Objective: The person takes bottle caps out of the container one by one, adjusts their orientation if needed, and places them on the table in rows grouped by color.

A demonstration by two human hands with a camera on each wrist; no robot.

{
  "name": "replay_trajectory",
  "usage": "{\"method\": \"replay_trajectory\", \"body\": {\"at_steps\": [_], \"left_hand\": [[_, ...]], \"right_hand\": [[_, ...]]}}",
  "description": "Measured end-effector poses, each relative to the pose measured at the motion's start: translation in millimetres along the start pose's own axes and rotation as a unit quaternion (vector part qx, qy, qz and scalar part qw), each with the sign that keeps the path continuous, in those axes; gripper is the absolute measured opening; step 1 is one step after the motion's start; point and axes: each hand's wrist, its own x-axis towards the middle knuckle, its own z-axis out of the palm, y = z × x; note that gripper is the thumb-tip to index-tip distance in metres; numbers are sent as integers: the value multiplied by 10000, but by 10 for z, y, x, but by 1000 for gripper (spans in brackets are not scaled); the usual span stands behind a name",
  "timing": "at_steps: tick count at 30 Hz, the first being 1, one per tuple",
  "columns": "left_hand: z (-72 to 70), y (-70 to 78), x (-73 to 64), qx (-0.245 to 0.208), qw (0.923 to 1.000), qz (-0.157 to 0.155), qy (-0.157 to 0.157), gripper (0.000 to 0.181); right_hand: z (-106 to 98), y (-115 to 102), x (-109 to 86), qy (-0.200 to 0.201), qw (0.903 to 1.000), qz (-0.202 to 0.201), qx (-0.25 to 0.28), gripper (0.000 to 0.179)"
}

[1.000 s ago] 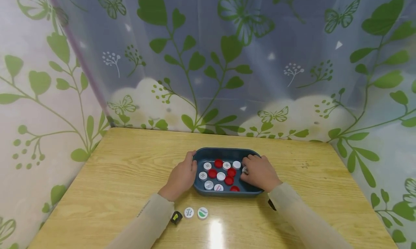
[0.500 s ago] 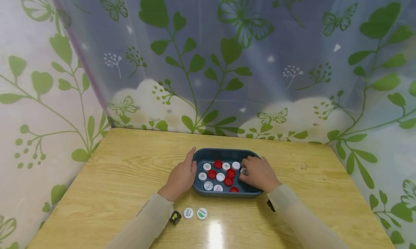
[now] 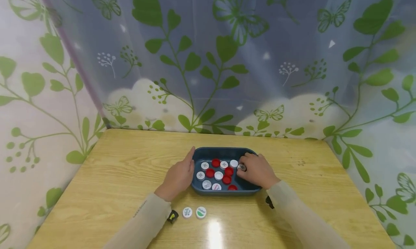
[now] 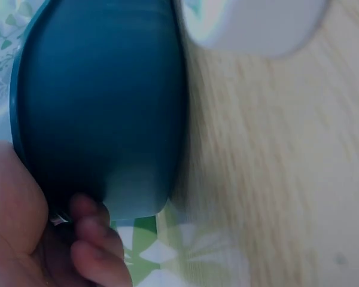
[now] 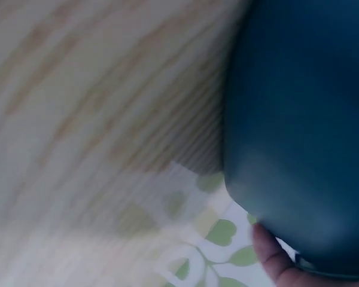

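Note:
A dark blue plastic tray [image 3: 224, 192] holds several red and white bottle caps, spread mostly over its left and middle. My left hand [image 3: 175, 177] holds the tray's left end; in the left wrist view its curled fingers [image 4: 99, 251] lie against the outside of that end. My right hand [image 3: 258, 169] reaches over the right end, with thumb and index finger pinching a white bottle cap [image 3: 242, 167] that shows a dark centre. One right finger [image 5: 269, 251] lies outside the tray wall in the right wrist view. The right palm side is hidden.
Two white printed caps, one with a grey pattern [image 3: 187, 212] and one with green [image 3: 201, 212], lie on the wooden table [image 3: 136, 151] before the tray. A leaf-patterned curtain [image 3: 208, 61] stands behind the table. Black wrist devices, such as the left one [image 3: 173, 216], sit under the sleeves.
The head view has shifted slightly. My left index finger has straightened a little at the tray's left edge. The right hand keeps nearly the same place, still pinching the cap.

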Motion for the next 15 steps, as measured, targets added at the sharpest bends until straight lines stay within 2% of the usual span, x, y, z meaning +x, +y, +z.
{"method": "replay_trajectory", "body": {"at_steps": [3, 8, 12, 15], "left_hand": [[-13, 26, 9, 23, 10000, 46, -50, 56], [-21, 53, 18, 153, 9998, 130, 20, 56], [-27, 46, 3, 313, 9994, 146, 43, 56], [-46, 38, -9, 341, 9993, 102, 57, 56]], "right_hand": [[-17, 23, -5, 319, 9983, -8, 492, 12], [-49, 65, -28, 1015, 9902, -215, 934, 12], [-174, 75, -106, 1797, 9755, -416, 1202, 13], [-360, -66, -230, 2169, 9622, -749, 1467, 14]]}}
